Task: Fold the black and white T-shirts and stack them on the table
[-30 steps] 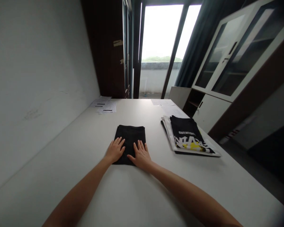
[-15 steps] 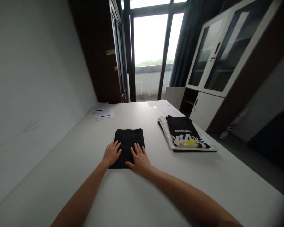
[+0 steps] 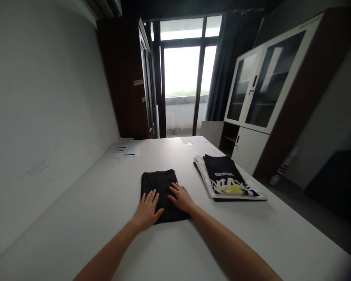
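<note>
A black cloth folded into a rectangle (image 3: 158, 181), probably a garment, lies flat on the white table in front of me. My left hand (image 3: 149, 208) rests on its near left part, palm down with the fingers spread. On its right edge lies my right hand (image 3: 182, 198), also flat, fingers stretched toward the far side. Neither hand grips the cloth. To the right sits a stack of folded garments (image 3: 226, 171); the top one is black with white lettering and a yellow print, with white and black layers beneath.
Printed sheets (image 3: 125, 148) lie at the table's far left, by the wall. More papers (image 3: 203, 146) are at the far right end of the white table (image 3: 105, 187). A dark cabinet (image 3: 123, 86) and a glass-doored cabinet (image 3: 251, 93) flank the window.
My left hand has slid right and toward me on the cloth; my right hand has moved to its right edge. The cloth's near end has shifted right. The camera has tilted up.
</note>
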### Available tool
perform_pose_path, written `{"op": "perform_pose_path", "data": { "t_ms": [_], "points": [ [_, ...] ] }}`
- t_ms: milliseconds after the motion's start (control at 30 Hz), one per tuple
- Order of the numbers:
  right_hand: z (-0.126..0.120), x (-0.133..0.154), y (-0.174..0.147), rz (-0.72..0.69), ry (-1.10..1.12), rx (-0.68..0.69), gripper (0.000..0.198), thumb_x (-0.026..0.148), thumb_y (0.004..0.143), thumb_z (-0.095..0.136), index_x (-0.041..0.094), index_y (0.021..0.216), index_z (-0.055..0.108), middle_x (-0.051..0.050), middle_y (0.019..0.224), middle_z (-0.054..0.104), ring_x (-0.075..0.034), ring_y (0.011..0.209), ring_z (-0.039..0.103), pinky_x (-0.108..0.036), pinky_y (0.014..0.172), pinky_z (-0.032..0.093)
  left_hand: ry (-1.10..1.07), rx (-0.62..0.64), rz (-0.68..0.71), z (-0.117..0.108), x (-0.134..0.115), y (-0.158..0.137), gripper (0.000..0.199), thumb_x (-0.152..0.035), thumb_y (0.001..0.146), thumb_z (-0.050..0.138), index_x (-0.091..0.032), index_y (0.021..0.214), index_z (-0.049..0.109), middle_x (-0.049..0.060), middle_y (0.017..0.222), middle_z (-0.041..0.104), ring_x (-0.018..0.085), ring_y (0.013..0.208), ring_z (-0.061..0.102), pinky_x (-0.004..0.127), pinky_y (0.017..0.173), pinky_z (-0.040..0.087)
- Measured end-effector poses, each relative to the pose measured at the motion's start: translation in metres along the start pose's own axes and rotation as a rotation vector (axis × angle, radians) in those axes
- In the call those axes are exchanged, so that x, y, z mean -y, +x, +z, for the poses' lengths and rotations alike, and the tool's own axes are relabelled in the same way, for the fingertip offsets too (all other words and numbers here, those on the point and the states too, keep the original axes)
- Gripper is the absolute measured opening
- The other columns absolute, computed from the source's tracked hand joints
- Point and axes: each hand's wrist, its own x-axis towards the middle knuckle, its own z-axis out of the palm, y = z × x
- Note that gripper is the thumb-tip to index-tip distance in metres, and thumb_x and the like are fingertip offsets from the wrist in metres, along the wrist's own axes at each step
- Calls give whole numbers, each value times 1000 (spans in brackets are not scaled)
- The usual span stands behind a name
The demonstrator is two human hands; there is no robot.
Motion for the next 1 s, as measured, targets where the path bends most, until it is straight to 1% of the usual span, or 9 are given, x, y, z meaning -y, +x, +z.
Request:
{"op": "perform_pose_path", "data": {
  "t_ms": [200, 333, 433, 533, 633, 733, 800, 900, 1000],
  "points": [
    [1, -2, 1, 9, -29, -118, 56, 45, 100, 51, 23, 152, 50, -10, 163, 36, -26, 154, 25, -49, 125, 17, -70, 83, 174, -10, -24, -9, 89, -72, 97, 40, -24, 166, 11, 8, 171, 3, 30, 158, 4, 55, 127, 11],
    [-5, 2, 5, 1, -18, -166, 55, 44, 102, 49, 21, 152, 50, -11, 163, 36, -25, 154, 25, -48, 125, 19, -90, 136, 212, -13, -23, -9, 83, -72, 98, 37, -31, 165, 12, 5, 171, 0, 31, 158, 0, 58, 127, 8],
    [-8, 6, 8, -61, 8, -176, 55, 45, 103, 45, 23, 153, 48, -8, 165, 33, -24, 155, 24, -46, 126, 19, -113, 153, 215, -13, -15, -6, 77, -70, 100, 32, -34, 165, 11, 3, 171, 1, 29, 158, 1, 57, 127, 8],
    [-10, 6, 7, -64, 1, -99, 57, 46, 103, 47, 23, 155, 46, -8, 165, 32, -24, 155, 22, -48, 126, 17, -115, 109, 157, -11, -6, 0, 73, -65, 103, 27, -29, 165, 13, 5, 171, 4, 26, 158, 6, 52, 128, 12],
    [-11, 5, 3, -47, -5, -16, 61, 49, 100, 50, 22, 155, 45, -10, 165, 31, -26, 155, 22, -51, 125, 17, -68, 40, 39, -5, 7, 5, 77, -64, 103, 31, -20, 165, 19, 10, 171, 8, 28, 158, 11, 51, 127, 14],
    [-13, 9, -1, -122, -1, -53, 63, 51, 101, 49, 25, 157, 41, -7, 166, 30, -24, 156, 19, -48, 127, 14, -19, 38, 0, 0, 23, 8, 79, -66, 100, 36, -18, 163, 27, 13, 169, 16, 30, 157, 14, 54, 127, 14],
    [-11, 13, -3, -156, -9, -34, 63, 52, 101, 49, 25, 158, 40, -6, 166, 30, -24, 156, 18, -48, 127, 13, -7, 33, -6, 4, 33, 10, 78, -66, 101, 35, -19, 163, 29, 12, 169, 19, 30, 157, 15, 54, 126, 14],
    [-6, 14, -4, -148, -31, 42, 67, 55, 100, 49, 23, 158, 40, -8, 166, 29, -26, 156, 19, -48, 127, 13, 2, 19, -66, 8, 45, 12, 77, -65, 102, 32, -17, 162, 31, 13, 169, 18, 30, 157, 16, 54, 126, 14],
    [-1, 10, -5, -138, -46, 36, 69, 57, 101, 47, 23, 159, 37, -8, 167, 27, -26, 156, 18, -48, 127, 10, 14, -12, -176, 13, 58, 15, 76, -63, 102, 31, -14, 161, 34, 14, 169, 17, 32, 157, 16, 53, 125, 15]
  ]
}}
